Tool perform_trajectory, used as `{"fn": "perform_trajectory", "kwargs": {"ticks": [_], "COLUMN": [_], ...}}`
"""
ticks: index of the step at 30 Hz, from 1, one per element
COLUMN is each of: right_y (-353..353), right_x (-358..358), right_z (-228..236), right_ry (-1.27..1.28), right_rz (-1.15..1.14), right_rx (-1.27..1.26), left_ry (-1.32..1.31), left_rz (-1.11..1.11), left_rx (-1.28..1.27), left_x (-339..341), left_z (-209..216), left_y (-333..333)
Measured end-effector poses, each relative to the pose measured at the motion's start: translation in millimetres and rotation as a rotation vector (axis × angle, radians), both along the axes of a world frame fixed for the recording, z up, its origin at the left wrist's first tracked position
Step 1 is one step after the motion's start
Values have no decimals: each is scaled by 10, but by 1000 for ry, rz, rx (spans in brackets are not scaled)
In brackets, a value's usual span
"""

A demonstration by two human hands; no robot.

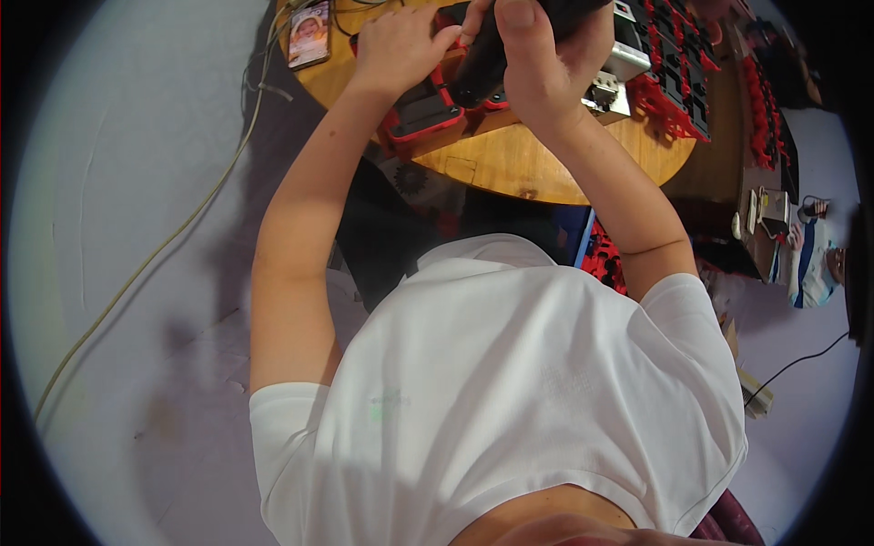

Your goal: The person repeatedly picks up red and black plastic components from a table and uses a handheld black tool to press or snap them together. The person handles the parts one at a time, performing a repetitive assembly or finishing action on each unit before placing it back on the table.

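My right hand [551, 68] is wrapped round a thick black hand-held tool [487, 59] that tapers toward its lower left end. Its thumb lies along the tool; the tool's upper part runs out of view. To its left, my left hand [401, 45] bends its fingers over a red-and-black part [448, 65], thumb pointing toward the tool. Those fingertips are partly hidden at the top edge. Just below the hands, a dark rectangular piece with a red rim [428, 114] lies on the round wooden table [510, 164].
A lit phone [309, 35] lies at the table's left edge, beside a pale cable [228, 173] running down the wall. Right of my hand stands a silver metal device [612, 96]. Red-and-black parts [674, 68] lie beyond it. Another person [815, 264] is at far right.
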State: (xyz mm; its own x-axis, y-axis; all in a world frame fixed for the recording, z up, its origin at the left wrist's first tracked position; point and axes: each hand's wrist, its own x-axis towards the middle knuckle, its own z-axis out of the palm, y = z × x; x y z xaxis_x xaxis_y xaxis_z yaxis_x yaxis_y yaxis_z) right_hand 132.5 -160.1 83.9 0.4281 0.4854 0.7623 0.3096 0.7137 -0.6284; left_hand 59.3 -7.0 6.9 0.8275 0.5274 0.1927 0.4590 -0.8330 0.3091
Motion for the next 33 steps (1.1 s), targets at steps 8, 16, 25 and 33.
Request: {"fn": "perform_trajectory", "kwargs": {"ticks": [8, 16, 25, 33], "right_y": [138, -466, -895, -886], "right_x": [-82, 835, 1259, 1233], "right_z": [-58, 140, -265, -305], "right_ry": [-39, 69, -161, -124], "right_rz": [96, -79, -502, -477], "right_rx": [8, -62, 71, 36], "left_ry": [-280, -175, -139, -134], "left_rz": [-166, -33, -75, -63], "left_rx": [-145, 45, 110, 89], "left_x": [-9, 7, 38, 15], "left_z": [153, -5, -18, 4], "left_y": [-112, -9, 38, 18]}}
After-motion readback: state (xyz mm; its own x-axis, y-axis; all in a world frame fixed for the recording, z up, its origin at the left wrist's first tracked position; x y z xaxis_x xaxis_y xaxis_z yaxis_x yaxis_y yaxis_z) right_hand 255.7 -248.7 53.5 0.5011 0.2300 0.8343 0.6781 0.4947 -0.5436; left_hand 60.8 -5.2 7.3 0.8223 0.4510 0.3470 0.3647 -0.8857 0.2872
